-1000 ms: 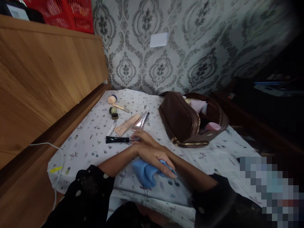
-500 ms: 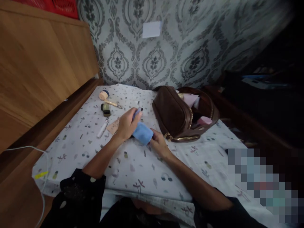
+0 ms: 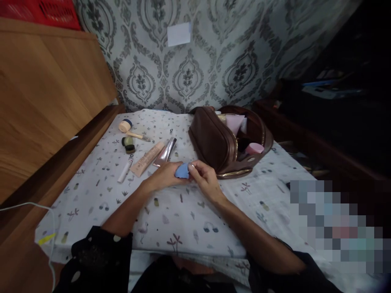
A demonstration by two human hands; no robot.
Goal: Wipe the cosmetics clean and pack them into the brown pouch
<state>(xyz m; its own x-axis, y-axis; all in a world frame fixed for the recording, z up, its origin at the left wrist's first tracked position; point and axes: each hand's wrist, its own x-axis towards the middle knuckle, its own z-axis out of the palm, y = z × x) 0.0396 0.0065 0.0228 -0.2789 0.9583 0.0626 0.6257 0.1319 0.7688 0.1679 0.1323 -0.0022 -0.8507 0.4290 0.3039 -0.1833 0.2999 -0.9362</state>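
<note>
Close together over the middle of the table, my left hand (image 3: pixel 166 174) and my right hand (image 3: pixel 206 179) are closed on a small blue, cloth-like piece (image 3: pixel 182 171). My left fingers curl around it and partly hide it. The right thumb and fingertips pinch its right edge. Just beyond my left hand lies a shiny pinkish-silver tube (image 3: pixel 165 152) with a dark cap. A beige tube (image 3: pixel 147 158) rests beside it. Further left is a slim white tube (image 3: pixel 124 169).
An unzipped brown leather bag (image 3: pixel 210 140) stands right of my hands, a pink tube (image 3: pixel 233 123) and a pink round item (image 3: pixel 254 148) inside. At the left are a makeup brush (image 3: pixel 138 136), small jars (image 3: pixel 128 144) and a beige jar with a dark lid (image 3: pixel 125 125).
The blue piece has become more bunched and hidden in my hands. My left hand has moved nearer to me, uncovering the beige and pinkish-silver tubes. The whole view has shifted slightly.
</note>
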